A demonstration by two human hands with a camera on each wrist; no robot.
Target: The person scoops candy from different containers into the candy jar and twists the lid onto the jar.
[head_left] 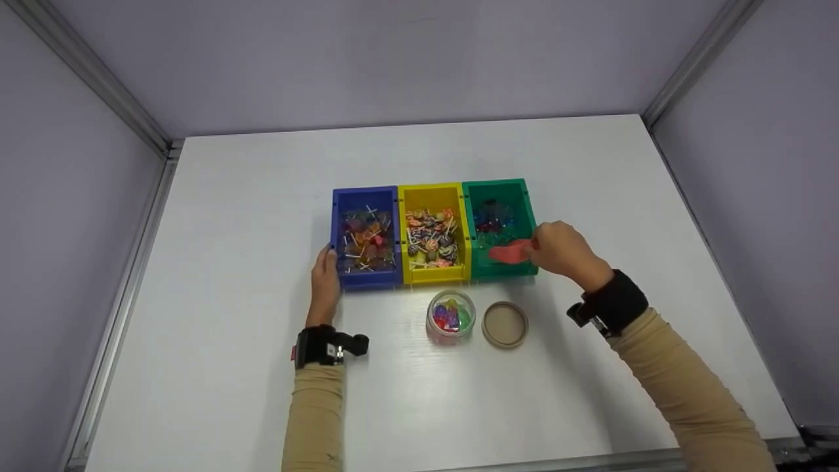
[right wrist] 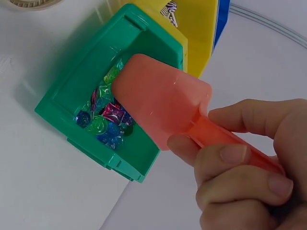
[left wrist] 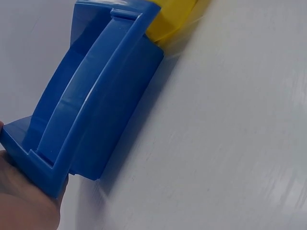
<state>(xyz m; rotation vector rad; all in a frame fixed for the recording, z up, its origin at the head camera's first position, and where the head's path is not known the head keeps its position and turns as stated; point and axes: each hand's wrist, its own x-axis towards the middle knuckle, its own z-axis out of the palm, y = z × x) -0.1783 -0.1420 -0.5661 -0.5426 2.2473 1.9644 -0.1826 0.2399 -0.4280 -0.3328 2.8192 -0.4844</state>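
Right-hand fingers (right wrist: 240, 187) curl round the red scoop (right wrist: 156, 98).

Lab-like booth: plain panels (head_left: 406, 59), metal framing (head_left: 98, 72), white tabletop (head_left: 216, 262).

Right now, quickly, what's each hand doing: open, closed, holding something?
Left hand: touching the blue bin's side; whether it grips can't be told.
Right hand: closed, holding the red scoop by its handle.
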